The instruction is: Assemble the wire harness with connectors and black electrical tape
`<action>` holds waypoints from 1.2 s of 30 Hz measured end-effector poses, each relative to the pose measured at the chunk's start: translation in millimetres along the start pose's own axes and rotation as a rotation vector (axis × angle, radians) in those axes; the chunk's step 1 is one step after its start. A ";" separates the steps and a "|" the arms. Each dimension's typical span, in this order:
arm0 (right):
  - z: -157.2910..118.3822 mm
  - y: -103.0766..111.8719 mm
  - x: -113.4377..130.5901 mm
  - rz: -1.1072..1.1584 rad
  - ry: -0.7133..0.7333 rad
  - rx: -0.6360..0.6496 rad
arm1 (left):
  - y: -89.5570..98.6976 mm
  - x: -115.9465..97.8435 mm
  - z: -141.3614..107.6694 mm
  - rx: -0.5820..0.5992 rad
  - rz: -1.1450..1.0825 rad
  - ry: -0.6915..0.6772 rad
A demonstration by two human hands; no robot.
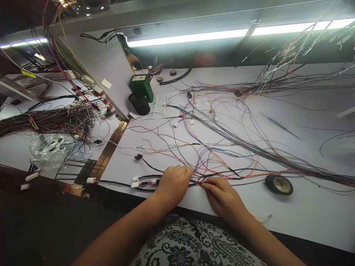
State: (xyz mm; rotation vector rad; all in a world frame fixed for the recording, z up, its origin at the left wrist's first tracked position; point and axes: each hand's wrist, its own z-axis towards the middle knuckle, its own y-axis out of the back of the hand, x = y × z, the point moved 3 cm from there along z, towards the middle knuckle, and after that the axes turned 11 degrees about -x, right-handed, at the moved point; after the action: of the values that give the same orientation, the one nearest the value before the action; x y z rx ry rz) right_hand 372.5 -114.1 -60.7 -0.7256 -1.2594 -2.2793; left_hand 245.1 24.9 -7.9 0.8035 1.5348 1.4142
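Note:
Near the table's front edge my left hand (pixel 175 184) is closed around a wire bundle (pixel 149 177) of black-wrapped branches. White connectors (pixel 135 183) end those branches to its left, and a black connector (pixel 138 157) lies farther up. Just to the right, my right hand (pixel 223 194) pinches the same bundle, where red, black and yellow wires (pixel 199 182) show between the hands. Loose red, blue and orange wires (pixel 205 153) fan out beyond my fingers. A roll of black tape (pixel 279 184) lies right of my right hand.
A long wire bundle (pixel 249 147) crosses the table diagonally. At the back stand a black cup (pixel 139 104) and a green box (pixel 142 88). More wires (pixel 63 120) and a clear plastic bag (pixel 50 149) lie left of a brass-coloured strip (pixel 111 147). Wires hang at the upper right.

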 end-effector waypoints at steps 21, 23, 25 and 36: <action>0.7 -1.7 -1.0 0.015 0.007 -0.045 | -19.4 80.7 -113.2 -0.267 0.209 0.094; 0.3 -1.9 -0.5 0.011 0.011 -0.037 | -18.5 79.7 -116.9 -0.302 0.208 0.049; -0.4 -3.3 -0.2 -0.022 0.016 -0.019 | -15.3 76.4 -116.9 -0.327 0.214 0.025; 1.7 -12.0 0.2 -0.234 -0.065 0.009 | 2.4 69.7 -94.7 -0.280 0.152 0.139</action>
State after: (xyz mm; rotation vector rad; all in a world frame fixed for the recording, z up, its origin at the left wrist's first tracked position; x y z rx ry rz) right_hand 365.6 -106.8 -67.4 -0.6860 -1.4511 -2.4498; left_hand 130.5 48.0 -20.3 0.6725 1.3588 1.7830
